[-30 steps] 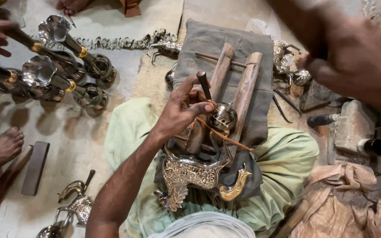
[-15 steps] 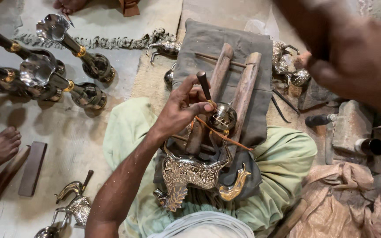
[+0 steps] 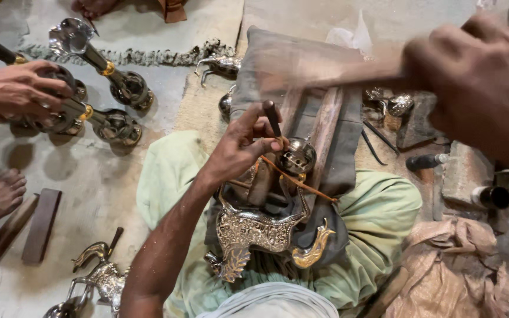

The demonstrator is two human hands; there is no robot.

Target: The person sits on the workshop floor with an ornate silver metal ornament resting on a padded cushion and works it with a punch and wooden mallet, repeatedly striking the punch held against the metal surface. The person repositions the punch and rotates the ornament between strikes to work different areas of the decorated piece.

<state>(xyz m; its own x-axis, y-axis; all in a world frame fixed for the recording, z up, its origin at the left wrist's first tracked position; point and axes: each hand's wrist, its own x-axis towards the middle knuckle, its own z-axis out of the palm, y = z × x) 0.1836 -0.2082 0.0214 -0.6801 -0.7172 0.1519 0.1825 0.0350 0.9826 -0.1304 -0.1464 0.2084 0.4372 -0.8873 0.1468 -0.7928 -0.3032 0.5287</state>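
We have one view only, from a camera worn on the head, facing almost straight down over the lap and the grey cloth (image 3: pixel 301 65) spread ahead of it on the floor (image 3: pixel 89 194). It sits close: the right hand (image 3: pixel 478 82) rises so near the lens that it blurs at the upper right edge, while the left hand (image 3: pixel 240 147) lies sharp at mid-frame just beneath us. Top of frame points away from the wearer, the left edge takes in another person's hand (image 3: pixel 16 91) and foot (image 3: pixel 1 194), and no second view shares the scene.
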